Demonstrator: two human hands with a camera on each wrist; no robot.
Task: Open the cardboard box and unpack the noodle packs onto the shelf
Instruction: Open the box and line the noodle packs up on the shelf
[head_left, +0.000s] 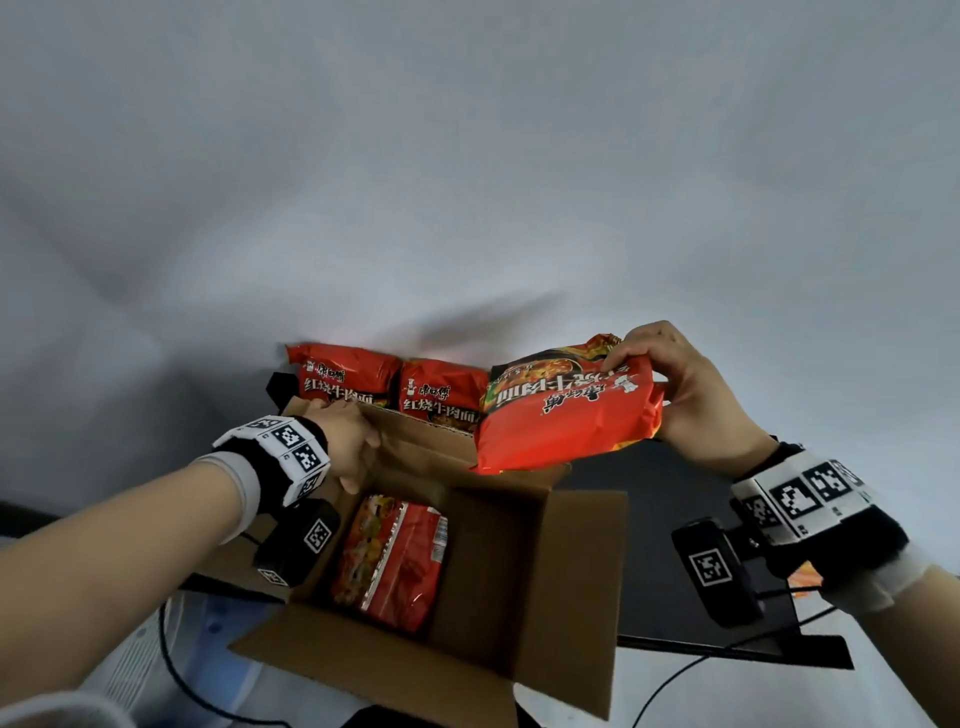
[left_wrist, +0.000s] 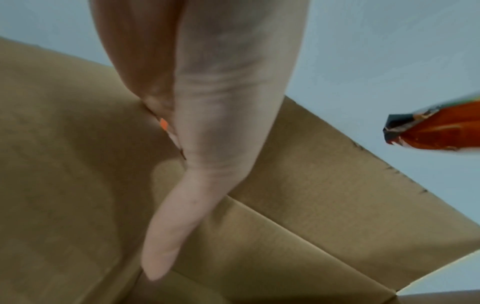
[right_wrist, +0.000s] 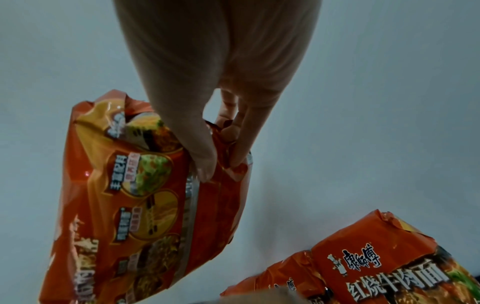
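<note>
The open cardboard box (head_left: 519, 545) stands on the black shelf (head_left: 649, 519), with one red noodle pack (head_left: 389, 561) lying inside it. My left hand (head_left: 358, 452) holds the box's far left flap (left_wrist: 64, 164), thumb (left_wrist: 166, 236) on the flap's inner face. My right hand (head_left: 639, 374) pinches the top edge of another red noodle pack (head_left: 566, 410) and holds it in the air above the box's far right corner. The right wrist view shows the thumb (right_wrist: 200, 156) and fingers clamped on this pack (right_wrist: 145, 205). Two packs (head_left: 343, 376) (head_left: 441, 392) stand upright against the wall behind the box.
A plain grey wall (head_left: 467, 182) rises right behind the shelf. Black cables (head_left: 171, 670) hang below the box at the lower left, over a white and blue object (head_left: 156, 660). To the right of the box the shelf surface is bare.
</note>
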